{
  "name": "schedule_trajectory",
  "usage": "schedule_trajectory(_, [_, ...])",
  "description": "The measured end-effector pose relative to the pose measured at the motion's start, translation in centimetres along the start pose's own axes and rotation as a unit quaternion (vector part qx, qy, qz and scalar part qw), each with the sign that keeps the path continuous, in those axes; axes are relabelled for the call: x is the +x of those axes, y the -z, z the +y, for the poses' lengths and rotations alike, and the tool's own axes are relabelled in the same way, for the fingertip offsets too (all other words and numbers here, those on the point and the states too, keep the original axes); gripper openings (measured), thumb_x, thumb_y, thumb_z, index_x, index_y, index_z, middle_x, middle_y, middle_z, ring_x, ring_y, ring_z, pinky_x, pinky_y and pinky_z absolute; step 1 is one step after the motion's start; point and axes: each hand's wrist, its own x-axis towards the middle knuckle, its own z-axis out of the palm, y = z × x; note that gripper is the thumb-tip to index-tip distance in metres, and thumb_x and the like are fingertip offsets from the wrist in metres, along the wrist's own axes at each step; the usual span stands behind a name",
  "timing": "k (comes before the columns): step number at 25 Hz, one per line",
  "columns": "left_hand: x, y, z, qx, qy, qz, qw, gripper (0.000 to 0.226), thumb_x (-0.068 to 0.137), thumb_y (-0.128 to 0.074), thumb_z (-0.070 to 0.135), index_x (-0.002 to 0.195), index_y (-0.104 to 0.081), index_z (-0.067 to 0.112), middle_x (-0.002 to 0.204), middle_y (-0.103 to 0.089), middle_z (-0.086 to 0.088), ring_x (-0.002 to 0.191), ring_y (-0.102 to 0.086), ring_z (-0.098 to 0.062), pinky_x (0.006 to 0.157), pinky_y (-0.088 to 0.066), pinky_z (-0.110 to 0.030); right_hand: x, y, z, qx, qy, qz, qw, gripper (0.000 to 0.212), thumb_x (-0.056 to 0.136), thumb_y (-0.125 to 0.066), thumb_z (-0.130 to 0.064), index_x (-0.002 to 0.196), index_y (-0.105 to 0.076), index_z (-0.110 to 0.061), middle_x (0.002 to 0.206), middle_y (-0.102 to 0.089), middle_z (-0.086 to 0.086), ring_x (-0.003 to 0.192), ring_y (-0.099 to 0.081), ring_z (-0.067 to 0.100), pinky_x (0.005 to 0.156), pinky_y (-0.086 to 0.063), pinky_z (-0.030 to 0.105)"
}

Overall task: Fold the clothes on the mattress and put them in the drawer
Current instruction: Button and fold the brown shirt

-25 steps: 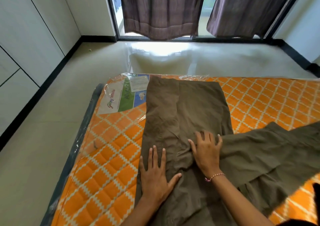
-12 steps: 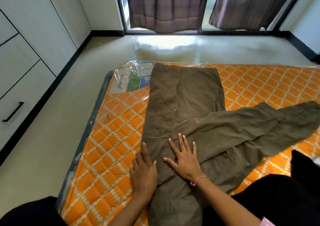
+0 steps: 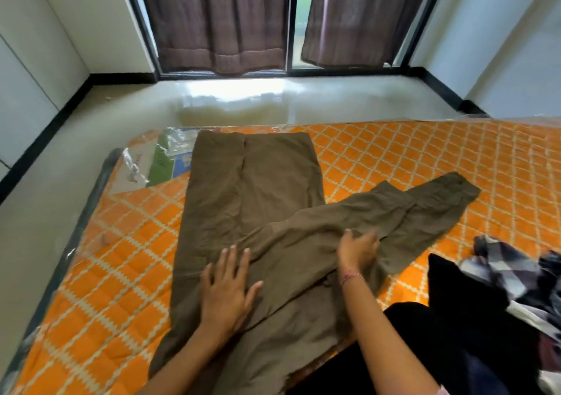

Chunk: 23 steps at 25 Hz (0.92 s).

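Observation:
Olive-brown trousers point(image 3: 252, 188) lie spread on the orange patterned mattress point(image 3: 425, 158), one leg running away from me and the other angled out to the right. My left hand point(image 3: 226, 288) lies flat with straight fingers on the cloth near the middle. My right hand point(image 3: 358, 250) rests on the right-hand leg with its fingers curled into the fabric, gathering a fold.
A heap of other clothes, black point(image 3: 455, 288) and checked grey-white point(image 3: 510, 270), sits at the right. A plastic-wrapped label point(image 3: 151, 164) covers the mattress's far left corner. Glossy floor point(image 3: 91, 139) lies beyond, with white cabinet fronts point(image 3: 27, 76) on the left and curtains point(image 3: 218, 18) at the window.
My right hand slid right along the angled leg and curled into the cloth. My left hand shifted a little and spread flat. The view moved right, bringing the clothes heap into sight.

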Motion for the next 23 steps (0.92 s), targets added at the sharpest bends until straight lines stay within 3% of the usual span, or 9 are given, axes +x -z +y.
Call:
schedule_trajectory(2, [3.7,-1.0,3.3,0.011,-0.061,-0.052,0.997,0.068,0.089,-0.025,0.060,0.133,-0.056,0.018,0.139,-0.051,-0.014,0.128,-0.050,-0.030,0.099,-0.040,-0.052,4.0,1.1,0.0,0.086,-0.165,0.006,0.982,0.042,0.093,-0.049,-0.014,0.132,-0.045,0.003,0.140,-0.045,0.020,0.126,-0.045,0.037,0.106,-0.037,0.043])
schedule_trajectory(5, [6.1,-3.8,4.3,0.025,-0.077,-0.127,0.989,0.076,0.088,-0.025,0.071,0.151,-0.018,0.029,0.159,-0.013,-0.007,0.147,-0.012,-0.024,0.115,-0.010,-0.050,6.7,1.9,0.0,0.302,-0.309,-0.105,0.896,0.024,0.094,-0.050,-0.022,0.112,-0.057,-0.008,0.120,-0.057,0.006,0.097,-0.059,0.029,0.085,-0.049,0.036])
schedule_trajectory(7, [6.0,-4.9,3.8,0.028,-0.079,-0.116,0.990,0.080,0.083,-0.028,0.073,0.147,-0.033,0.026,0.154,-0.030,-0.009,0.141,-0.030,-0.027,0.110,-0.024,-0.054,7.7,1.8,-0.1,0.359,-0.357,-0.162,0.847,0.027,0.093,-0.052,-0.036,0.105,-0.061,-0.013,0.113,-0.060,0.003,0.102,-0.059,0.026,0.081,-0.046,0.035])
schedule_trajectory(10, [5.9,-5.2,3.7,0.032,-0.092,-0.099,0.990,0.083,0.078,-0.032,0.073,0.140,-0.048,0.020,0.144,-0.047,-0.011,0.131,-0.047,-0.028,0.100,-0.037,-0.054,7.8,1.1,0.0,0.409,-0.329,-0.218,0.823,0.033,0.093,-0.052,-0.037,0.115,-0.060,-0.013,0.108,-0.063,0.005,0.110,-0.057,0.026,0.089,-0.042,0.041])
schedule_trajectory(14, [5.8,-5.5,4.0,0.018,-0.110,-0.056,0.992,0.082,0.079,-0.031,0.072,0.139,-0.048,0.019,0.145,-0.044,-0.012,0.131,-0.045,-0.030,0.108,-0.025,-0.051,7.3,0.1,-1.5,0.459,-0.225,-0.243,0.825,0.034,0.098,-0.047,-0.032,0.117,-0.060,-0.007,0.108,-0.065,0.006,0.094,-0.061,0.022,0.082,-0.047,0.036])
schedule_trajectory(17, [6.1,-4.5,3.5,-0.061,-0.136,-0.051,0.987,0.082,0.083,-0.027,0.071,0.149,-0.023,0.024,0.158,-0.012,-0.008,0.145,-0.014,-0.029,0.112,0.000,-0.041,6.5,-0.7,-3.8,0.508,-0.145,-0.271,0.804,0.039,0.099,-0.043,-0.034,0.092,-0.073,-0.010,0.093,-0.072,0.006,0.086,-0.068,0.020,0.072,-0.055,0.033])
schedule_trajectory(19, [7.6,-3.0,3.6,-0.213,-0.126,-0.028,0.968,0.071,0.088,-0.030,0.065,0.148,-0.013,0.030,0.158,0.003,0.002,0.147,0.005,-0.019,0.116,0.004,-0.030,5.1,-1.8,-6.0,0.481,-0.090,-0.326,0.809,0.049,0.100,-0.040,-0.037,0.082,-0.078,-0.013,0.089,-0.075,0.005,0.083,-0.072,0.016,0.067,-0.058,0.027])
schedule_trajectory(21, [10.6,-0.8,4.1,-0.447,-0.026,0.048,0.893,0.052,0.097,-0.043,0.041,0.144,-0.028,0.026,0.155,-0.016,0.004,0.148,-0.005,-0.017,0.116,-0.010,-0.024,3.1,-4.1,-8.3,0.420,-0.041,-0.379,0.824,0.047,0.098,-0.040,-0.043,0.106,-0.072,-0.010,0.107,-0.072,0.008,0.098,-0.069,0.018,0.080,-0.057,0.029])
schedule_trajectory(23, [14.9,2.3,3.8,-0.687,0.098,0.025,0.719,0.038,0.101,-0.036,0.031,0.137,-0.039,0.022,0.146,-0.038,0.001,0.143,-0.026,-0.020,0.115,-0.021,-0.025,1.0,-7.0,-10.7,0.295,0.049,-0.366,0.881,0.051,0.096,-0.044,-0.044,0.133,-0.053,-0.010,0.132,-0.057,0.009,0.116,-0.057,0.012,0.103,-0.044,0.032])
